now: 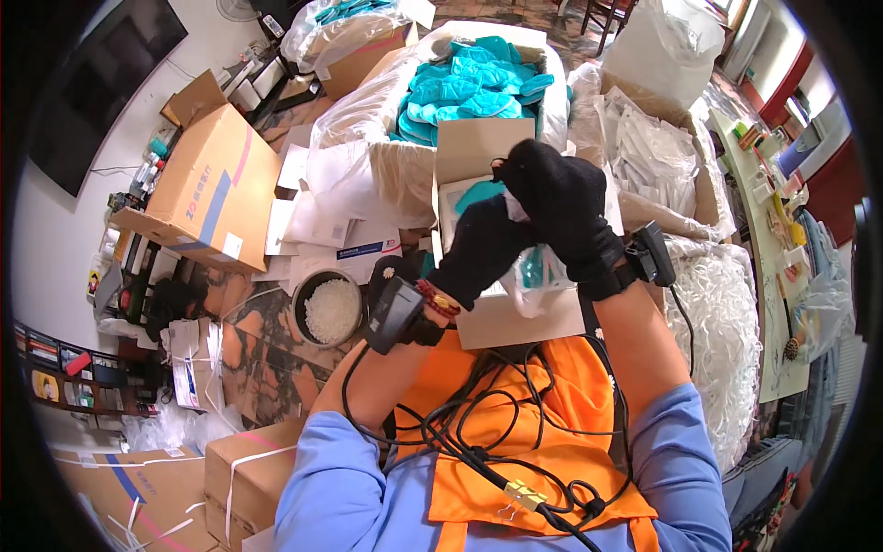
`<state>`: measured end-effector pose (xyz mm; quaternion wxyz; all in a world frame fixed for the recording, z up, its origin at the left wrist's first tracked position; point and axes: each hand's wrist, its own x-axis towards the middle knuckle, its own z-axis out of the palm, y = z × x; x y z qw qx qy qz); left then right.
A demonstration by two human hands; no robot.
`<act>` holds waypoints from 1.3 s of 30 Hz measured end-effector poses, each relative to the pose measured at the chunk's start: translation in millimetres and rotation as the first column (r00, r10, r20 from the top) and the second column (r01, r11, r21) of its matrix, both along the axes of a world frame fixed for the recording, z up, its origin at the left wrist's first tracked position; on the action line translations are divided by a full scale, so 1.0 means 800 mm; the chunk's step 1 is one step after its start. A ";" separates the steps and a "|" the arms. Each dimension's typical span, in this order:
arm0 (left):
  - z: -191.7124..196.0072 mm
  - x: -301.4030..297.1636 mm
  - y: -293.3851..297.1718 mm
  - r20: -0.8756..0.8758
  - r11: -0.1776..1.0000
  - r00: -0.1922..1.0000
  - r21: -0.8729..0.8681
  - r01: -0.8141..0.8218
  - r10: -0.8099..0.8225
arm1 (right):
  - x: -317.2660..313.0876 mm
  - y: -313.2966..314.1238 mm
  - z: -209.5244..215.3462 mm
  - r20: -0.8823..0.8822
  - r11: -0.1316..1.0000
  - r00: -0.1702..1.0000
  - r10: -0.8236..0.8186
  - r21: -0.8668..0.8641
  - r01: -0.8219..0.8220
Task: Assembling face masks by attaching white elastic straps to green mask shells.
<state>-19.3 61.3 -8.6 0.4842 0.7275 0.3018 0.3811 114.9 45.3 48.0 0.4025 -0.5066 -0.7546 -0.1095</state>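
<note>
Both my hands wear black gloves and meet above an open cardboard box (520, 322) in front of me. My left hand (483, 247) is closed at the gathered top of a clear plastic bag (543, 293). Just above and to its right, my right hand (556, 198) is also closed, with a crumpled whitish bit of the bag between the two. Teal material shows through the bag, which hangs below my hands. Inside the box, a teal padded piece (478, 195) lies beyond my left hand. My fingertips are largely hidden.
A plastic-lined carton (552, 69) heaped with teal padded pieces (474, 83) stands beyond the box. To the right are a carton of flat white packets (648, 152) and a bag of white strips (713, 340). A bowl of white pellets (333, 311) sits left. Black cables (487, 414) cross my orange apron.
</note>
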 end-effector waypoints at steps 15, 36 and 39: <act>-0.069 -0.021 0.037 0.354 0.897 0.932 -0.384 0.220 -0.077 | 0.034 -0.043 -0.051 -0.989 0.841 0.093 -0.111 -0.144 -0.521; -0.060 -0.036 0.093 -0.084 0.994 0.992 0.046 0.102 -0.098 | 0.045 -0.076 -0.085 -0.479 0.861 0.856 -0.194 -0.502 -0.086; -0.055 -0.025 0.113 -0.051 0.988 0.987 -0.017 0.150 -0.151 | 0.035 -0.081 -0.074 -0.246 0.852 0.925 -0.289 -0.507 0.131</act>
